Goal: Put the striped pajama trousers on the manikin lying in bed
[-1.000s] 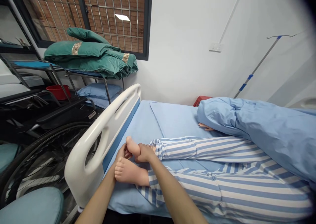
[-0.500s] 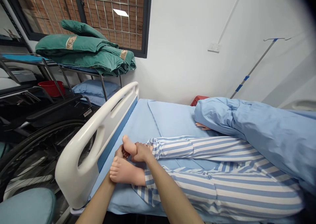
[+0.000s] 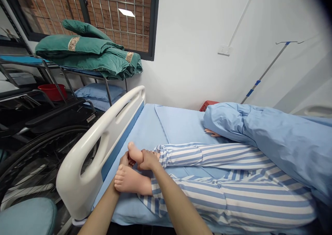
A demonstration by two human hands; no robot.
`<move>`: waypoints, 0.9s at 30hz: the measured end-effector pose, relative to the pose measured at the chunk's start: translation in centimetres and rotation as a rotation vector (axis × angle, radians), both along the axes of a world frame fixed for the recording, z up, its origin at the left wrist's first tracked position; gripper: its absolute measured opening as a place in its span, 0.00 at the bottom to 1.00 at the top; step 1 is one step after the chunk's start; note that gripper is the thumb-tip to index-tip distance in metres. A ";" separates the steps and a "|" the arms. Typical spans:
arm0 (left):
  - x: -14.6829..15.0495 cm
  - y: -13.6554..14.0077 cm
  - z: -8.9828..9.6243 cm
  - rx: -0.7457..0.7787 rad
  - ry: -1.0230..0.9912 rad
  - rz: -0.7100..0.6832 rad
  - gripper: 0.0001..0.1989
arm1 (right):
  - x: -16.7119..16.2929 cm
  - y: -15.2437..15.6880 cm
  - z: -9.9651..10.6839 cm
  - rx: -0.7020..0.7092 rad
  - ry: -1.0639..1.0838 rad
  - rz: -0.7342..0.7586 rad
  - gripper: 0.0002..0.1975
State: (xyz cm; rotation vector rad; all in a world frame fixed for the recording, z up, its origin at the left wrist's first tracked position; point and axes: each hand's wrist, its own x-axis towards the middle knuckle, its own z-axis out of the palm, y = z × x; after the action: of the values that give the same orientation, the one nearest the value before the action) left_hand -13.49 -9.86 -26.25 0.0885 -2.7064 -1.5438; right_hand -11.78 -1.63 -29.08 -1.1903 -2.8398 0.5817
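Observation:
A manikin in blue-and-white striped trousers lies on the bed, both feet bare. My right hand wraps round the ankle of its far foot. At the toe end, my left hand grips the same foot from the sole side; some of its fingers are hidden behind the foot. The near foot rests across my left forearm, toes towards the footboard. Between my forearms runs the near leg, with its trouser cuff at the ankle.
A white footboard rises left of the feet. Beyond it stand a wheelchair and a rack with green bedding. A blue quilt covers the manikin's upper part, one hand showing. An IV pole stands behind the bed.
The view has shifted very slightly. Both hands keep the same hold on the far foot, and the legs lie as before.

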 end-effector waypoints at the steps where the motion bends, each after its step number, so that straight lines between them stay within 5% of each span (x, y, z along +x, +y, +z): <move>1: 0.2 0.1 -0.2 -0.068 0.085 0.071 0.15 | 0.0 0.0 0.1 0.001 -0.001 -0.002 0.30; 8: -0.2 0.4 -2.3 -0.233 0.318 0.179 0.16 | -0.1 -0.2 0.5 -0.022 0.000 -0.024 0.31; 14: 0.0 0.5 -2.0 -0.316 0.355 0.198 0.16 | 0.0 0.0 -0.2 0.004 0.011 -0.006 0.31; 27: 0.2 0.0 -1.1 -0.229 0.265 0.130 0.13 | 0.5 -0.4 0.6 -0.046 0.120 -0.001 0.24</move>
State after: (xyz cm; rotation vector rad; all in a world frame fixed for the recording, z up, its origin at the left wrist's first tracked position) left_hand -13.24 -9.85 -27.34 0.0493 -2.5857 -1.1151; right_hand -11.32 -2.02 -28.52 -1.1218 -2.7403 0.6972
